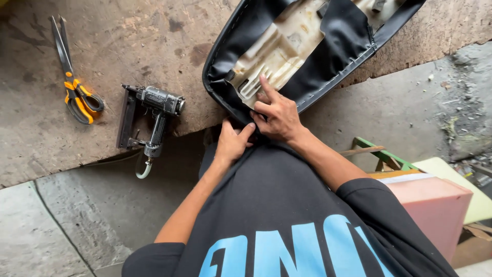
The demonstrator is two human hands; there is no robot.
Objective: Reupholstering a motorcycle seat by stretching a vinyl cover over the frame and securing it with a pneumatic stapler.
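An upturned motorcycle seat [287,46] lies on the worn wooden workbench [128,41], its cream plastic base showing inside a black vinyl cover [348,36]. My right hand [277,113] presses on the near end of the seat, index finger stretched onto the plastic base, the other fingers pinching the cover's edge. My left hand [233,141] grips the same black edge just below, at the bench's front edge. The two hands touch each other.
A pneumatic staple gun [151,120] with a hose fitting lies left of the seat near the bench edge. Orange-handled scissors [72,77] lie farther left. Pink and yellow foam blocks [435,202] and a green frame [384,154] stand at the right on the concrete floor.
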